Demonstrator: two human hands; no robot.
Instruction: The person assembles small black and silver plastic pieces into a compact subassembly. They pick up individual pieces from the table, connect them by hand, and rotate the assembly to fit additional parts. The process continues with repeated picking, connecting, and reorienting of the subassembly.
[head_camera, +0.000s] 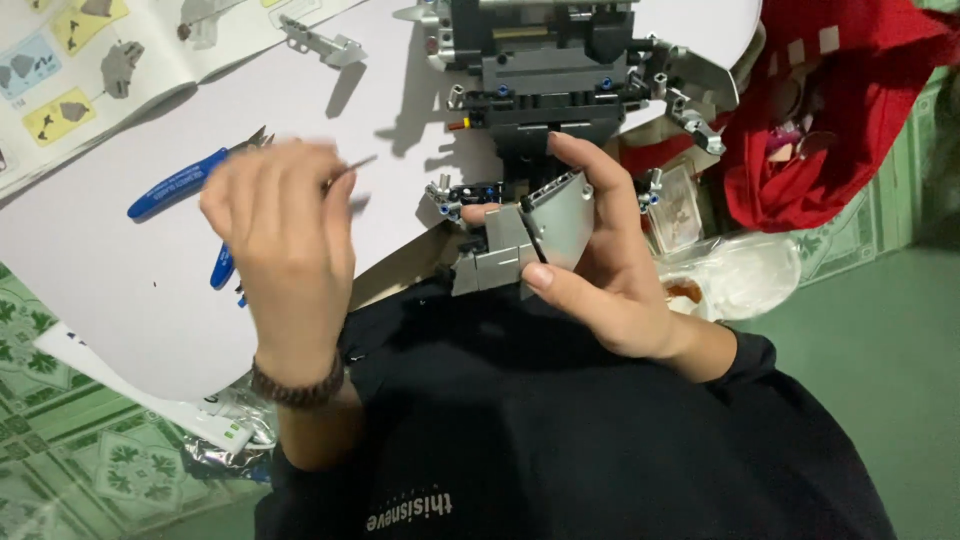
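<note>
My right hand is gripping the grey panel of the grey brick model at the white table's near edge; my left hand is pinching a thin pin over blue pliers.

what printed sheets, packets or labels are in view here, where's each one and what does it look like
Instruction booklet: top left on the white sheet, open, pale pages with yellow and blue picture panels of grey parts.
Clear plastic bag: right of the right hand, crumpled, see-through.
Silver foil packet: bottom left on the green tiled floor, below the left hand, shiny and crinkled.
White leaflet: under the sheet's lower edge, with a small green mark.
</note>
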